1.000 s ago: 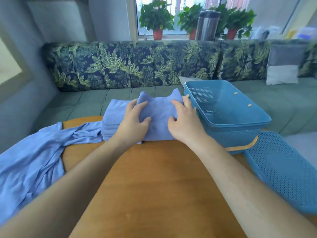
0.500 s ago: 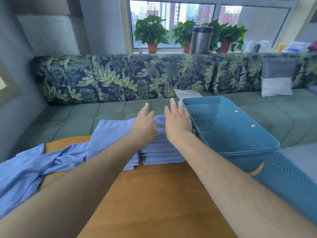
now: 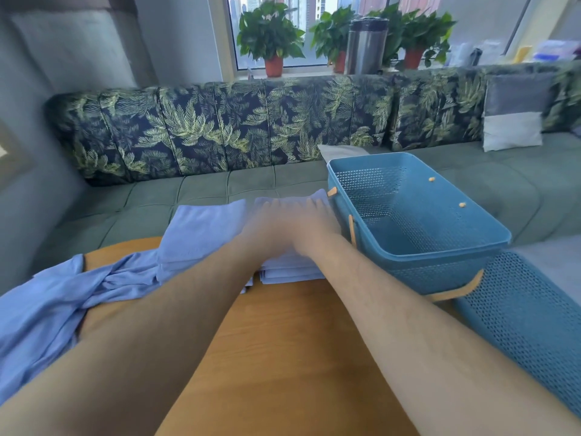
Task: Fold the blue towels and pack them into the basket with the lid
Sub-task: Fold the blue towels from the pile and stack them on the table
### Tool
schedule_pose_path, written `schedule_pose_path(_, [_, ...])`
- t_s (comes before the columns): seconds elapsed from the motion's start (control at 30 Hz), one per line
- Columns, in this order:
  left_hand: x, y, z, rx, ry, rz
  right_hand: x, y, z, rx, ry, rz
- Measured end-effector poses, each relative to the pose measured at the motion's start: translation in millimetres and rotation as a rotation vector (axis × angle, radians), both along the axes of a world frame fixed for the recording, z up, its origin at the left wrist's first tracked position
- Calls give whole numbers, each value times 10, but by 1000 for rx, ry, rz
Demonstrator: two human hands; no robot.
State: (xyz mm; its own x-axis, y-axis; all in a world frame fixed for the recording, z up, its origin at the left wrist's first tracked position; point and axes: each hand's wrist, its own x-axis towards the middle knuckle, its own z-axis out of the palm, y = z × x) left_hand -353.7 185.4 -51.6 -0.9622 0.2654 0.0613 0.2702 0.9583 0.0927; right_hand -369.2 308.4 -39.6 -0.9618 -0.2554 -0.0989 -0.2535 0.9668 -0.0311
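Two stacks of folded light-blue towels [image 3: 201, 234] lie side by side at the far edge of the round wooden table [image 3: 283, 357]. My left hand [image 3: 267, 228] and my right hand [image 3: 309, 229] lie close together on top of the right stack, both blurred by motion, fingers stretched flat toward the sofa. An unfolded blue towel [image 3: 47, 309] sprawls over the table's left edge. The blue perforated basket [image 3: 440, 253] stands to the right of the stacks with nothing in it. Its lid [image 3: 528, 316] lies at the right edge.
A green sofa [image 3: 157, 209] with a leaf-print back runs behind the table. A grey and white cushion [image 3: 512, 118] leans at its right end. Potted plants [image 3: 270, 39] and a steel canister [image 3: 366, 45] stand on the window sill.
A second ago both hands gripped a folded towel and set it on the right stack. They then flattened and slid forward over its top; now they are blurred, pressing there.
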Motion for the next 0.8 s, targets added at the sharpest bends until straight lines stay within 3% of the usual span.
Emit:
schedule_pose_path(0.23, [738,-237,353,206,304,122,764,-84,358,-184,335,215])
schedule_pose_path(0.4, [1543,-761,243,129,409,287,1433,-587,331,-242,287,329])
schedule_pose_path(0.8, [3264,-2426,-414,111,288,787,2468,-2344,-239,-295,95,633])
